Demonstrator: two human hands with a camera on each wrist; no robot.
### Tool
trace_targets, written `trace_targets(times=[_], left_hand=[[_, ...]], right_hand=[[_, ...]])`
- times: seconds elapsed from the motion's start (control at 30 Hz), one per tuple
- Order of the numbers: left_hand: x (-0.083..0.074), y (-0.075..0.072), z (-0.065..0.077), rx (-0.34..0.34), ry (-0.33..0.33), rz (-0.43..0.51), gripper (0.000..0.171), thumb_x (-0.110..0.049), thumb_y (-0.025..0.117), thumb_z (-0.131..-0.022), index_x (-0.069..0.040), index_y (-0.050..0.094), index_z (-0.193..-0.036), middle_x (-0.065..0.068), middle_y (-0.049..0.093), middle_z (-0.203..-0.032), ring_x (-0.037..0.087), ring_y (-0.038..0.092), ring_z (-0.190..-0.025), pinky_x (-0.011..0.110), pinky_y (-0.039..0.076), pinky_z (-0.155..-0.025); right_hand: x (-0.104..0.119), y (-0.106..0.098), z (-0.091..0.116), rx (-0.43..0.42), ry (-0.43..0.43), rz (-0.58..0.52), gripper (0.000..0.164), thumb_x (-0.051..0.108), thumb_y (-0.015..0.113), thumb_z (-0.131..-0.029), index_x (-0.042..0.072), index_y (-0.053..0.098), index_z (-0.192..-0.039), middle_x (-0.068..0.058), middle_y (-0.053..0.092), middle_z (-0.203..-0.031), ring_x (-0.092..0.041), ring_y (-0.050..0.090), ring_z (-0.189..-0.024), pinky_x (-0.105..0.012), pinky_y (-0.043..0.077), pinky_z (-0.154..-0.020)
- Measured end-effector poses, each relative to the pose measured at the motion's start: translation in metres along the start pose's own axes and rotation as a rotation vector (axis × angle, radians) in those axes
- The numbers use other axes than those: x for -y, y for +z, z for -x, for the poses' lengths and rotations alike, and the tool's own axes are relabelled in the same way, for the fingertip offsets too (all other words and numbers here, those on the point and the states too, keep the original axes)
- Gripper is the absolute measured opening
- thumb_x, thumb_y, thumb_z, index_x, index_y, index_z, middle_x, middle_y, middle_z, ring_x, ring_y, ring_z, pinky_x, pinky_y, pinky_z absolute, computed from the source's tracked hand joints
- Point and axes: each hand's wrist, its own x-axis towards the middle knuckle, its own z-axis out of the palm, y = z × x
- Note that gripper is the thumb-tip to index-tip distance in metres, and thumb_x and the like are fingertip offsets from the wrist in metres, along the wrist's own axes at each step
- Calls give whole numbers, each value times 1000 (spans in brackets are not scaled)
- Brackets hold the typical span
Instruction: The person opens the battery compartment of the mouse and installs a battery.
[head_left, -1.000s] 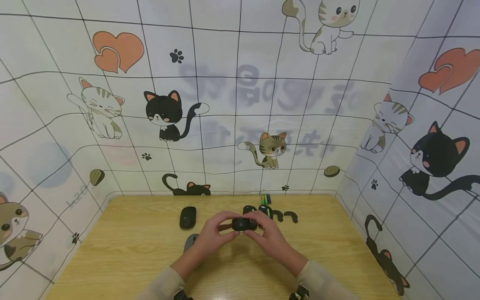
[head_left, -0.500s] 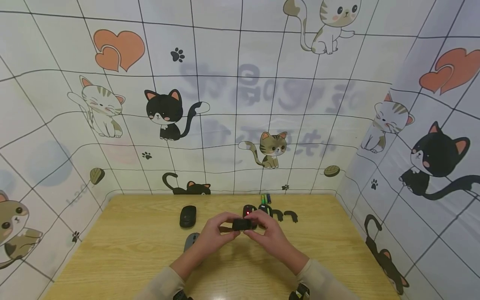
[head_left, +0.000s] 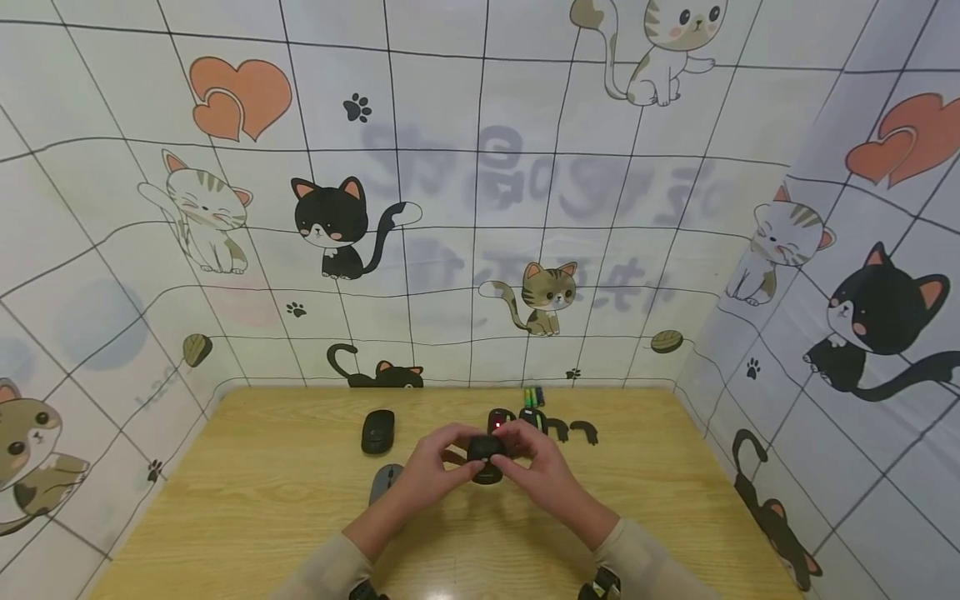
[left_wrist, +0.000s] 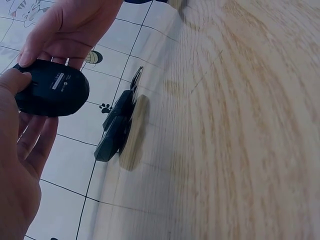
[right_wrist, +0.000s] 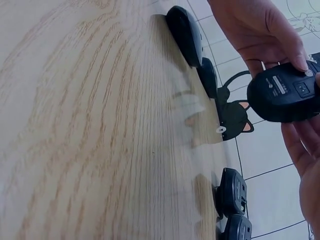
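Both hands hold a black computer mouse [head_left: 486, 452] above the middle of the table. My left hand [head_left: 441, 460] pinches its left side, and my right hand [head_left: 534, 460] pinches its right side. Both thumbs lie on the underside, which carries a printed label in the left wrist view. From the right wrist, the mouse [right_wrist: 280, 95] shows that label and a small square recess beside it. Just behind the hands lie two more black mice; on one mouse [head_left: 499, 418] a red light glows, and the other mouse [head_left: 533, 417] sits to its right.
Another black mouse [head_left: 378, 432] lies at the back left, with a grey mouse [head_left: 386, 481] nearer, partly hidden by the left arm. Two curved black pieces [head_left: 583, 432] lie at the back right. Small green batteries [head_left: 532, 397] stand near the table's [head_left: 262, 483] far edge.
The held mouse has been turned between the fingers, from rounded end to flat edge to a tilted pose. A red light has appeared on the mouse behind it.
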Motion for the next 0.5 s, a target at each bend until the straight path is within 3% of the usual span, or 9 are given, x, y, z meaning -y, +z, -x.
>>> trace_targets(times=[0.23,0.5], left_hand=[[-5,1,2,-1,-79,9,37,-18,82,-103,-23,71,-139,-4,72,-122,18,70,-108,34,66,-86],[-10,4,2,2,-146,45,37,-19,79,-105,-24,69,-141,-1,72,-126,22,69,-109,33,66,-79]], right_hand=[[2,1,-1,18,37,-29,27,13,76,-107,18,68,-132,-13,73,-112,-21,70,-100,-34,63,-78],[1,2,-1,40,89,-40,29,18,74,-109,23,68,-137,-2,71,-123,-22,72,-104,-36,66,-76]])
